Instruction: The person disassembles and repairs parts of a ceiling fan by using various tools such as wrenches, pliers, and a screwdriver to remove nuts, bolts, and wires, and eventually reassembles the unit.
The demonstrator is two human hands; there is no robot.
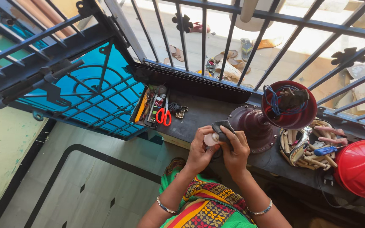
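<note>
My left hand (pixel 199 150) grips a small pale round part (pixel 211 139), held just above the near edge of a dark ledge (pixel 208 112). My right hand (pixel 235 147) presses a dark grey cloth (pixel 221 128) onto that part from the right. Both hands meet in front of a maroon domed fan cover (pixel 254 126) that lies on the ledge. Behind it, a second maroon bowl-shaped housing (pixel 290 105) stands tilted, with blue wires and a dark component inside it.
Red-handled scissors (pixel 164 115), several small tools and keys lie at the ledge's left end. A basket of wooden pegs (pixel 307 145) with a blue screwdriver (pixel 325 150) and a red helmet (pixel 362 166) sit at right. Black iron railing (pixel 203 38) runs behind; tiled floor below left.
</note>
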